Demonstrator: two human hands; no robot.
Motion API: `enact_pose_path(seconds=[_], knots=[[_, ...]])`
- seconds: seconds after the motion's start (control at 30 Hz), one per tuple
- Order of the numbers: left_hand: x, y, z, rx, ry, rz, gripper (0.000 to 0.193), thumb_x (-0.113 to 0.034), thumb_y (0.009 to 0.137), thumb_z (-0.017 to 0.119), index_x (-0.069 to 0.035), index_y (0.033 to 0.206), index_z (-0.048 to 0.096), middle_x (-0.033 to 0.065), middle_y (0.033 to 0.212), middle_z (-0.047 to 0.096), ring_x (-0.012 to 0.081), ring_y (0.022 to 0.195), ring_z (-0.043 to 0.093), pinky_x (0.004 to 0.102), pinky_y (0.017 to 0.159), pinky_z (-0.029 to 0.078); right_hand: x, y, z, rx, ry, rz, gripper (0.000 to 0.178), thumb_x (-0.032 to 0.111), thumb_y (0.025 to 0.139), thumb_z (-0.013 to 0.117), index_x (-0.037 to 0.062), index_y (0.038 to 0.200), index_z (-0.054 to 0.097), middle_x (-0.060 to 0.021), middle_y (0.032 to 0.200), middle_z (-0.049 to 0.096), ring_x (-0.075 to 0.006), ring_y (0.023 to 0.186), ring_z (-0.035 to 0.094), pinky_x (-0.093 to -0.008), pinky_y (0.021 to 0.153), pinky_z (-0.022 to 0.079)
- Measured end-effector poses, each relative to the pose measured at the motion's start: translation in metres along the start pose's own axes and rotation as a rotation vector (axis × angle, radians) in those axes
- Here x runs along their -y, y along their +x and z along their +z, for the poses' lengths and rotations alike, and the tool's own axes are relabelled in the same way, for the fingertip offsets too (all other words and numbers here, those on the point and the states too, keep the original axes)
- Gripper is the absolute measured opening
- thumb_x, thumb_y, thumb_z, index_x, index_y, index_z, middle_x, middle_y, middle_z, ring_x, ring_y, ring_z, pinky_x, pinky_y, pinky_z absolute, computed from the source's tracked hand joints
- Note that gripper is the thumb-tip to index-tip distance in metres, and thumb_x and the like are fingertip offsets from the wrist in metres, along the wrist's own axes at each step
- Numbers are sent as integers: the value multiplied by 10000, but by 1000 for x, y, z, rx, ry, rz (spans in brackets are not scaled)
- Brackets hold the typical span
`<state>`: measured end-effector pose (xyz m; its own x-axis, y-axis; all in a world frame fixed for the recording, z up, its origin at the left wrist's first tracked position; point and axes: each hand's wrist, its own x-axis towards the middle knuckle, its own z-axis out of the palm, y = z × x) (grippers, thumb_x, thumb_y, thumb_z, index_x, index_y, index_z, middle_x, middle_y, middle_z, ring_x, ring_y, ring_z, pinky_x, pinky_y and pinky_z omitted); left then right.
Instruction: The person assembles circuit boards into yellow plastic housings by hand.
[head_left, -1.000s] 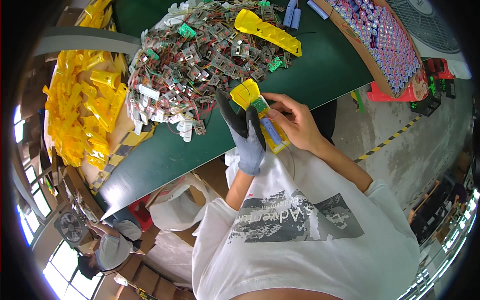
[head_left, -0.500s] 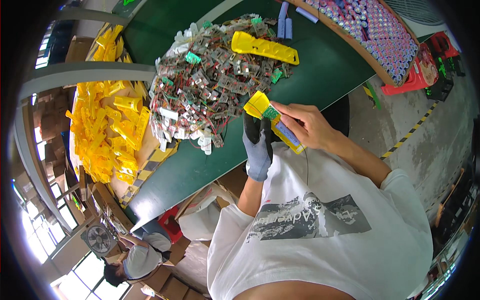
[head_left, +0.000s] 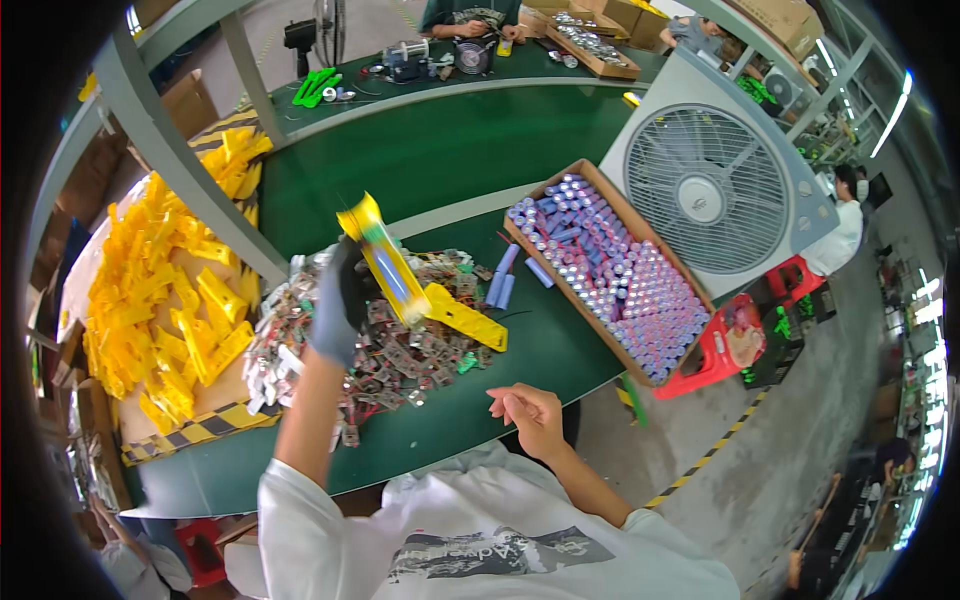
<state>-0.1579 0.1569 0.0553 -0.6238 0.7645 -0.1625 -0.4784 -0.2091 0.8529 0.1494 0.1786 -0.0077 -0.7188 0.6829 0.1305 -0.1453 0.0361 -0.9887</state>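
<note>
My left hand (head_left: 343,300), in a grey-blue glove with dark fingers, grips a yellow plastic housing (head_left: 362,216) by its side. A bluish cylindrical battery cell (head_left: 391,270) lies inside that housing, which is tilted and slightly blurred above a heap of small circuit boards (head_left: 405,368) with wires and metal parts. Another yellow housing (head_left: 470,323) rests on the right of the heap, close to the lower end of the held one. My bare right hand (head_left: 532,415) hovers by the table's near edge, fingers loosely bent, nothing visible in it.
Many yellow housings (head_left: 170,300) are piled on a board at the left. At the right stand a cardboard tray of battery cells (head_left: 640,285) and a large box fan (head_left: 700,190). Loose cells (head_left: 500,285) lie beside the tray. A grey metal post (head_left: 185,150) rises between the piles.
My left hand has carried the yellow housing away from my body, over the heap. My right hand has let go of it. The view has tilted up, bringing the fan and far table in.
</note>
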Motion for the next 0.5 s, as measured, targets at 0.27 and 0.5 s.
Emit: enact_pose_path(seconds=[0.27,0.5], knots=[[-4,284,-101,201,34,-197,218,-198,828,585,-71,998,539,83,877,605,248,852,604,398,813,502,175,72,29,323,866,-983,892,677,852,434,-95,1300,445,-325,1271,448,-462,1153,477,-545,976,387],[47,415,-175,-13,107,-223,272,-316,854,573,-123,1044,559,73,913,585,265,872,571,443,830,475,215,64,41,79,595,-532,565,595,857,519,63,1018,621,-154,1077,618,-228,968,575,-424,823,467]])
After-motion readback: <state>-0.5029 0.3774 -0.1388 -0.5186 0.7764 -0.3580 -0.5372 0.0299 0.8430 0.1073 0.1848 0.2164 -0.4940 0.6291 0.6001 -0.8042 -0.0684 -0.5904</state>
